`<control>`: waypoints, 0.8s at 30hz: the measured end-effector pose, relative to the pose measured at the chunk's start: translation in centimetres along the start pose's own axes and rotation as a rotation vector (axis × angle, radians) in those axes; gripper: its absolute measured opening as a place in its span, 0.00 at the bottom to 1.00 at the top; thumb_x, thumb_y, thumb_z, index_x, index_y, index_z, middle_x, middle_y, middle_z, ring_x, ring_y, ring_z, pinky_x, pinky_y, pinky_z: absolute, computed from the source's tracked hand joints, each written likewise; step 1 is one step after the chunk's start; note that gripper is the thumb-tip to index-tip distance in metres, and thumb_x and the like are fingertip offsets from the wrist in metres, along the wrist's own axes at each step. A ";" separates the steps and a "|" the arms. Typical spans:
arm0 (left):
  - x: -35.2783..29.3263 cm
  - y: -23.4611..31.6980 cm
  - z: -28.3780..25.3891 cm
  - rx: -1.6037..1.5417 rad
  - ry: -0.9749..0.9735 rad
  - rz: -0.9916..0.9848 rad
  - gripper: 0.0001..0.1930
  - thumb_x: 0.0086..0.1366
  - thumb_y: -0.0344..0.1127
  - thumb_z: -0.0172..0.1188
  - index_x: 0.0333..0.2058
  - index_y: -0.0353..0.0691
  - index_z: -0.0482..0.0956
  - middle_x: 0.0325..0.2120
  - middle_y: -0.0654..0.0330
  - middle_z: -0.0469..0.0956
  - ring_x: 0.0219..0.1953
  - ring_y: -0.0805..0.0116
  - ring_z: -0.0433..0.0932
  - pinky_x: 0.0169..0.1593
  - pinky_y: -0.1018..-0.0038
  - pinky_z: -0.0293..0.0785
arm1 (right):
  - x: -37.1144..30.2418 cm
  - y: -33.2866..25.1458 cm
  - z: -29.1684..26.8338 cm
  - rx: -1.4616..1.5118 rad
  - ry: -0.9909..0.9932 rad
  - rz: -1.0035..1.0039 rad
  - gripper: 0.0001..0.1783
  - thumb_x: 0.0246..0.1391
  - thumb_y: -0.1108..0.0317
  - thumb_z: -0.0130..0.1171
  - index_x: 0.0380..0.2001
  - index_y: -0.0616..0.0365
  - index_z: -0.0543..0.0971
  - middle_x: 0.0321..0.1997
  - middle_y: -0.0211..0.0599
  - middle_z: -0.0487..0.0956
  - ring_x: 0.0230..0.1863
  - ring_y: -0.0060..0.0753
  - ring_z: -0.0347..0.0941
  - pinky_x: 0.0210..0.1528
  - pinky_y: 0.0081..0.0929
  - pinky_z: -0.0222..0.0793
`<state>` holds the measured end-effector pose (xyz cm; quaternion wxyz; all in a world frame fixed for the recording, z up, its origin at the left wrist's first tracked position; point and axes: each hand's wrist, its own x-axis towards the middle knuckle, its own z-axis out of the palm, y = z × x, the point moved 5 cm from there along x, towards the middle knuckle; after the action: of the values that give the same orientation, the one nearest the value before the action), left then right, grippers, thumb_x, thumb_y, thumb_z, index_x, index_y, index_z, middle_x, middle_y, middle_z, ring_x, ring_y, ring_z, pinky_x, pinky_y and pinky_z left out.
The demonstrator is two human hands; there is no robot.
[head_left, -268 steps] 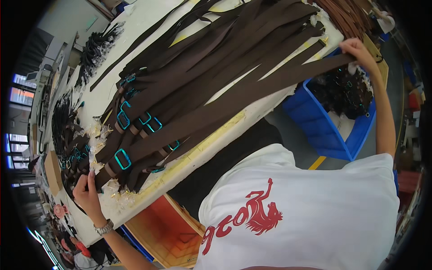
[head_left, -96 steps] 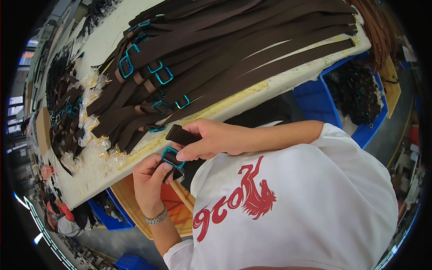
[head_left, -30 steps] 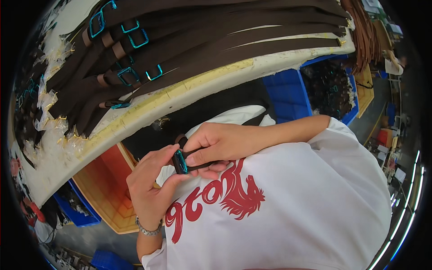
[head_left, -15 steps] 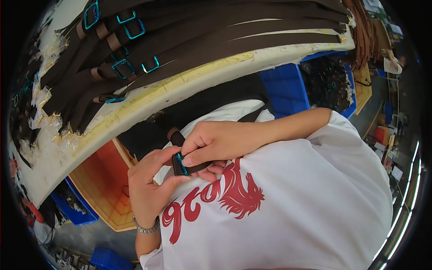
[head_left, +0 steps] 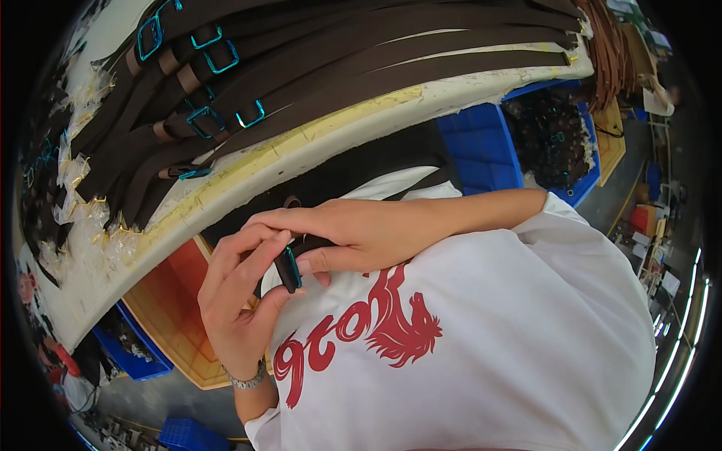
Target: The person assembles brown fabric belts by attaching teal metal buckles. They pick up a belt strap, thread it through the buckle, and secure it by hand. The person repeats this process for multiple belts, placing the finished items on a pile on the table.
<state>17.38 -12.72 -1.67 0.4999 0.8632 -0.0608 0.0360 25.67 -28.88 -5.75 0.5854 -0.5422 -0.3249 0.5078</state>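
Observation:
In front of my chest is the folded end of a dark brown belt [head_left: 286, 270], its buckle edged in shiny blue-green. My left hand [head_left: 237, 297], wearing a metal watch band, pinches this end between thumb and fingers. From the other side my right hand [head_left: 361, 231] grips the belt, its thumb pressed beside the buckle and its fingers partly hidden behind. A brown belt loop [head_left: 291, 201] shows just beyond the hands. Most of the held strap is hidden by my right hand and the dark background.
Beyond my hands, a white padded table [head_left: 301, 152] bears several dark belts [head_left: 316, 79] with blue-green buckles and clear plastic wrapping. Below its edge stands an orange crate [head_left: 177, 323] at left. A blue crate [head_left: 481, 150] at right holds more belts. Brown straps [head_left: 602, 60] hang at the far right.
My right hand has shifted left and flattened over the belt, its fingers reaching toward my left hand. The buckle end has turned more upright and moved slightly left.

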 end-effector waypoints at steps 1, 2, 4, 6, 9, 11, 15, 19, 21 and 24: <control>-0.1 0.1 -0.2 -0.001 0.046 -0.028 0.29 0.48 0.26 0.79 0.53 0.33 0.85 0.50 0.50 0.83 0.44 0.58 0.81 0.46 0.68 0.79 | 0.2 0.1 -0.1 0.007 0.020 -0.020 0.25 0.71 0.69 0.59 0.68 0.63 0.70 0.47 0.42 0.84 0.35 0.31 0.83 0.43 0.33 0.79; -0.3 0.5 -0.1 -0.002 0.091 -0.055 0.29 0.50 0.27 0.78 0.54 0.33 0.85 0.50 0.50 0.83 0.43 0.59 0.81 0.46 0.68 0.78 | 0.5 0.5 -0.1 0.014 0.041 -0.040 0.23 0.70 0.69 0.58 0.65 0.63 0.73 0.43 0.40 0.85 0.33 0.31 0.83 0.42 0.33 0.79; -0.8 1.2 0.2 0.008 0.194 -0.120 0.24 0.56 0.27 0.76 0.52 0.33 0.84 0.47 0.50 0.83 0.42 0.60 0.80 0.44 0.68 0.78 | 0.7 0.8 -0.2 0.008 0.071 -0.084 0.19 0.69 0.70 0.59 0.60 0.64 0.76 0.38 0.39 0.85 0.32 0.32 0.82 0.41 0.32 0.78; -1.4 0.6 0.5 0.165 0.241 -0.097 0.20 0.58 0.25 0.74 0.49 0.33 0.83 0.46 0.50 0.83 0.41 0.60 0.80 0.44 0.68 0.78 | 0.8 0.9 -0.4 -0.019 0.086 -0.131 0.14 0.70 0.70 0.59 0.54 0.64 0.78 0.37 0.39 0.85 0.32 0.34 0.82 0.40 0.31 0.77; -1.6 1.0 1.0 0.331 0.317 -0.013 0.12 0.62 0.22 0.70 0.44 0.32 0.82 0.43 0.50 0.82 0.42 0.58 0.81 0.45 0.66 0.78 | 0.5 0.3 -0.9 -0.212 0.191 -0.192 0.10 0.67 0.67 0.64 0.43 0.62 0.81 0.33 0.38 0.85 0.29 0.41 0.80 0.37 0.36 0.76; -1.7 1.6 1.2 0.388 0.351 0.025 0.10 0.65 0.22 0.68 0.44 0.31 0.81 0.44 0.49 0.82 0.43 0.57 0.80 0.47 0.65 0.78 | 0.2 -0.4 -1.1 -0.408 0.279 -0.286 0.11 0.63 0.63 0.68 0.39 0.60 0.82 0.32 0.36 0.85 0.30 0.45 0.80 0.37 0.40 0.75; -2.4 1.0 -1.5 0.053 0.637 -0.012 0.11 0.77 0.34 0.59 0.47 0.30 0.76 0.45 0.48 0.78 0.45 0.61 0.76 0.50 0.67 0.74 | -0.2 -2.0 -1.5 -0.775 0.357 -0.461 0.14 0.55 0.63 0.74 0.41 0.55 0.84 0.37 0.30 0.84 0.40 0.41 0.78 0.41 0.39 0.72; -1.6 0.1 -3.6 -0.422 0.742 -0.052 0.16 0.79 0.44 0.56 0.49 0.34 0.70 0.33 0.54 0.76 0.36 0.68 0.70 0.39 0.74 0.63 | -0.3 -3.1 -1.8 -0.943 0.363 -0.625 0.14 0.51 0.66 0.75 0.40 0.56 0.84 0.39 0.28 0.84 0.48 0.35 0.76 0.45 0.36 0.72; -1.7 0.1 -3.6 -0.600 0.634 -0.106 0.18 0.79 0.48 0.56 0.47 0.36 0.69 0.25 0.59 0.72 0.33 0.70 0.68 0.36 0.75 0.59 | -0.2 -3.5 -1.5 -0.944 0.353 -0.885 0.16 0.50 0.69 0.74 0.42 0.58 0.83 0.39 0.29 0.84 0.43 0.37 0.78 0.42 0.36 0.74; -1.4 -1.3 -2.7 -0.736 0.420 -0.185 0.22 0.76 0.56 0.61 0.41 0.42 0.67 0.12 0.68 0.65 0.33 0.72 0.67 0.34 0.73 0.54 | 0.8 -1.9 -1.4 -0.823 0.278 -0.771 0.16 0.52 0.68 0.71 0.41 0.59 0.77 0.33 0.33 0.81 0.33 0.44 0.79 0.34 0.41 0.73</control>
<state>16.20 -9.65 -1.58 0.7771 0.6031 0.1109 0.1417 27.61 -28.35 -4.30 0.5063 -0.6290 -0.5897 0.0138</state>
